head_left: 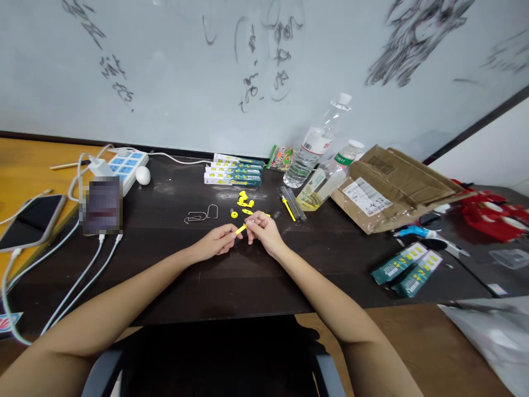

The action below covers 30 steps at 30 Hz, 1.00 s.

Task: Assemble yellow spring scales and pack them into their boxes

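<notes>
Holding a small yellow part [241, 229] between them, the left hand [217, 241] and the right hand [264, 229] meet above the middle of the dark table [173, 264]. The left fingertips pinch one end of the part; the right fingertips close on or just beside its other end, though what else they grip is too small to tell.

Status, as judged from the layout:
- Loose yellow pieces [244, 203] lie just beyond the hands, apart from one another; these appear not yet joined to anything.
- Bent wire clips [201, 215] lie to the left of those pieces, untouched.
- A stack of green-and-yellow boxes [233, 170] rests near the wall; two more boxes [407, 268] lie well apart on the right.
- No finished assembly can be identified on the table.

Judgement: work looks to be at an early or middle stage, with one part in hand and several pieces remaining. A cardboard carton [392, 184] and two clear bottles [318, 160] stand behind, clear of the hands.
</notes>
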{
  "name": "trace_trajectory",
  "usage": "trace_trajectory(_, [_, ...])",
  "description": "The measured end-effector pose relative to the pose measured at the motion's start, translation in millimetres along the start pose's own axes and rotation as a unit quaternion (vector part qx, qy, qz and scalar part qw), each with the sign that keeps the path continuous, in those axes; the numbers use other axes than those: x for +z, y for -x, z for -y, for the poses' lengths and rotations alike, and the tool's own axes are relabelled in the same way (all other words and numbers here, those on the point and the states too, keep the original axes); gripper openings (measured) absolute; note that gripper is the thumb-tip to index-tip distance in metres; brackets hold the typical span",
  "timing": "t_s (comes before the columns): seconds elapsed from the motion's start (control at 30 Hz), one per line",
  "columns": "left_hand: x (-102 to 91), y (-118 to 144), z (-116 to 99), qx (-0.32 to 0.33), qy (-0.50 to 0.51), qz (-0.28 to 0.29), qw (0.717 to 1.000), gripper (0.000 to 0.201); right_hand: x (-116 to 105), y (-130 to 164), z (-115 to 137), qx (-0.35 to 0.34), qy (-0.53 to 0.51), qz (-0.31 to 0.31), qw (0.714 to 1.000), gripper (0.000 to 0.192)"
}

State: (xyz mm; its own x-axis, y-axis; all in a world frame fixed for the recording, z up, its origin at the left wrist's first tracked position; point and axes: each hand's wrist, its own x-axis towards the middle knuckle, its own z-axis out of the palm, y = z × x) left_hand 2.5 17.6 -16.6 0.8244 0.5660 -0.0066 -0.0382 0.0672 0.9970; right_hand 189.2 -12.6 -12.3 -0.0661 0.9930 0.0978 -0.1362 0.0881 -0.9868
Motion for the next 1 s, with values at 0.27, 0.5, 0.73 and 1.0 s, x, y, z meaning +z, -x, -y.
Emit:
trace_trajectory(0.27, [-1.6,-0.1,-0.3,0.003,-0.007,0.006,1.0,0.031,-2.5,0.3,6.1,-0.029,0.001,-0.051,0.998,0.034])
trace_trajectory(0.5, [1.9,4.5,-4.0,0.042,-0.143,-0.04,0.988,0.028,9.5,5.2,-4.8,-0.029,0.051,0.001,0.998,0.034])
trace_trajectory(0.73, [11.8,5.0,-2.2,0.045,-0.134,-0.075,0.987,0.03,15.5,6.9,-12.0,-0.025,0.064,0.02,0.997,0.034])
trace_trajectory(1.0, [12.1,3.9,0.5,0.044,-0.156,-0.124,0.979,0.022,7.2,2.6,-1.0,-0.002,0.024,-0.009,1.0,0.037])
